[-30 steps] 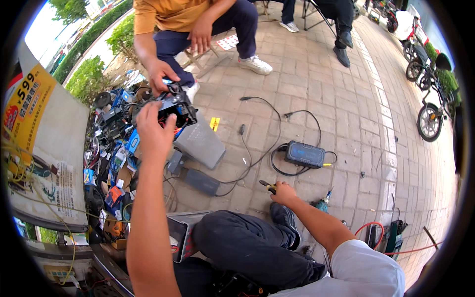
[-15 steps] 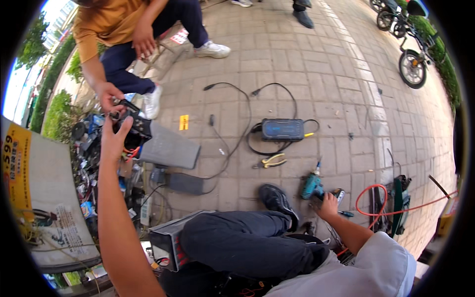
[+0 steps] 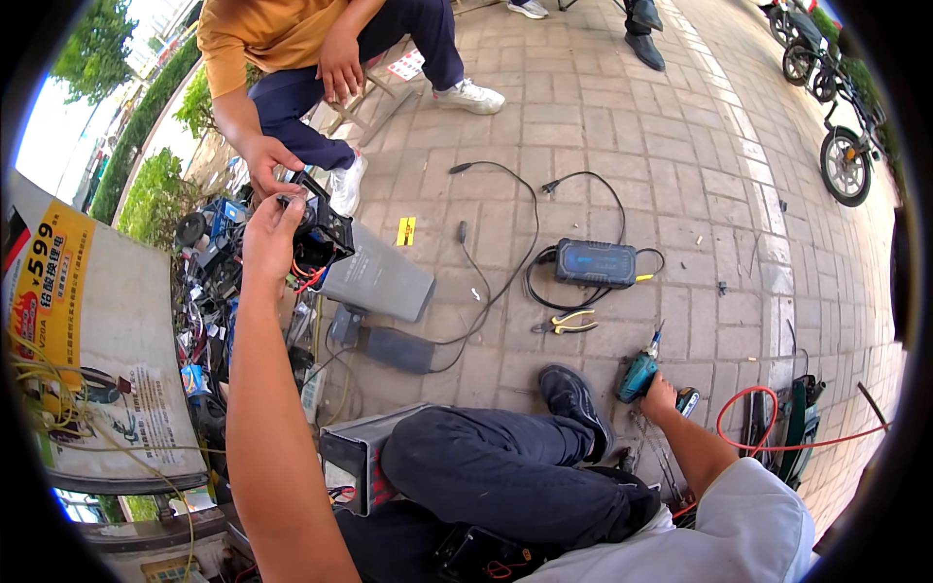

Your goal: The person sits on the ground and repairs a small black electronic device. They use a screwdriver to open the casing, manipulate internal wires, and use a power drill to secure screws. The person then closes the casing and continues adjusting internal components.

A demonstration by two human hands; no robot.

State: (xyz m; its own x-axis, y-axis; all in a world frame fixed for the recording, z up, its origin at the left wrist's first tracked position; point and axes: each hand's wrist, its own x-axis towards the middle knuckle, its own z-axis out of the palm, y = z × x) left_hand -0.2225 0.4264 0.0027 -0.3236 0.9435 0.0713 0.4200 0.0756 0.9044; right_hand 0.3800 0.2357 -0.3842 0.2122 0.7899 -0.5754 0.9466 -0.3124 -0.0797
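Note:
My left hand is closed on the top of a black plastic housing with red wires, at the end of a grey case. A person's hand grips the same housing from above. My right hand is closed on the handle of a teal cordless drill, low on the paving, with its bit pointing up. Yellow-handled pliers lie left of the drill. A black charger with looped cables lies beyond them, and a dark grey block sits left of those.
A pile of parts and boxes and a signboard are on the left. A seated person in an orange top is across from me. A red hose and tools lie at right; parked two-wheelers stand farther back.
My right hand let go of the pliers, which now lie on the paving, moved right and took hold of the drill. My left hand stays at the housing.

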